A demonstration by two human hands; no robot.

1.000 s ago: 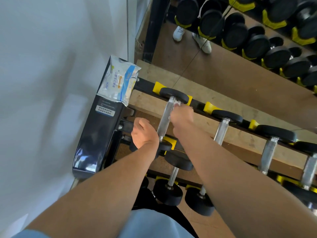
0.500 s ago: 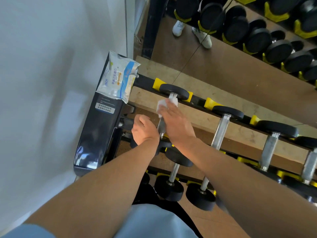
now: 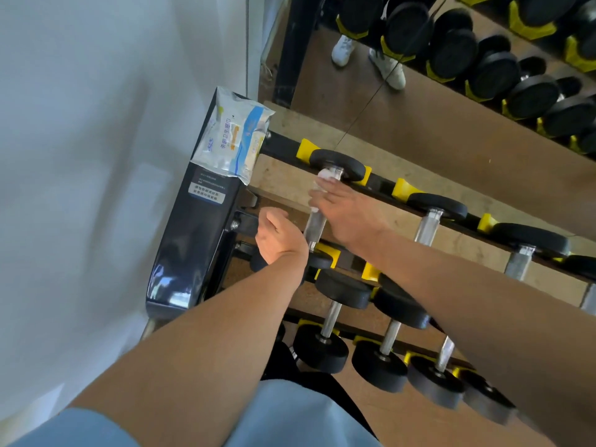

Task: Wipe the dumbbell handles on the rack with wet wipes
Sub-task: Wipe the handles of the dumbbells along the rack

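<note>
Right hand (image 3: 346,214) grips a white wet wipe (image 3: 325,175) round the far end of the leftmost dumbbell handle (image 3: 314,225), top tier of the rack (image 3: 200,240). Left hand (image 3: 279,237) curled at the near end; grip unclear. Wipes pack (image 3: 233,137) on rack end, white wall (image 3: 96,156) close left, mirror (image 3: 451,91) behind.

right hand (image 3: 346,214) slid up handle (image 3: 314,225), wipe (image 3: 325,175) leading

chinese print on the wet wipes pack (image 3: 233,137); illegible label (image 3: 206,192) on the rack end panel (image 3: 190,240)
</note>
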